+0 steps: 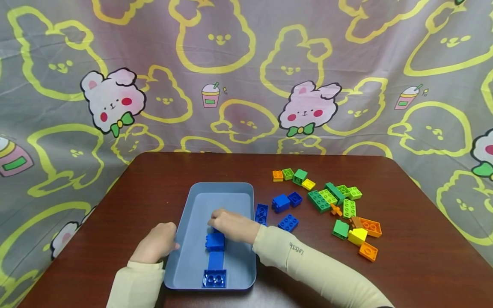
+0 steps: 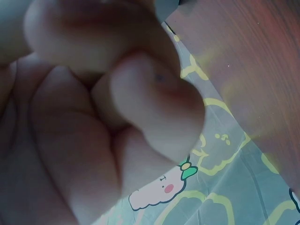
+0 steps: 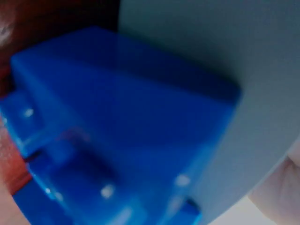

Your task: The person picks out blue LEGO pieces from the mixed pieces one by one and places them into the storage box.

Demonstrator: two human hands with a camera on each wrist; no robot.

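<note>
A grey-blue tray (image 1: pixel 185 261) lies near the table's front. At its left rim, my left hand (image 1: pixel 157 243) grips the edge with curled fingers; the left wrist view shows these fingers (image 2: pixel 154 108) close up. Over the tray's middle, my right hand (image 1: pixel 235 224) pinches a blue brick that its fingers mostly hide. Just below that hand, a blue brick (image 1: pixel 215 242) lies with its studs facing left. Beneath it are a flat-looking blue piece (image 1: pixel 216 260) and a blue brick (image 1: pixel 214 279) showing its hollow underside. A large blue brick (image 3: pixel 126 93) fills the right wrist view, blurred.
Right of the tray lie several blue bricks (image 1: pixel 288 223). Farther right are green bricks (image 1: pixel 319 201), orange bricks (image 1: pixel 368 251) and a yellow brick (image 1: pixel 357 236). A small orange brick (image 1: pixel 277 176) sits toward the back. Behind the brown table (image 1: pixel 161 171) hangs a patterned curtain (image 1: pixel 246 85).
</note>
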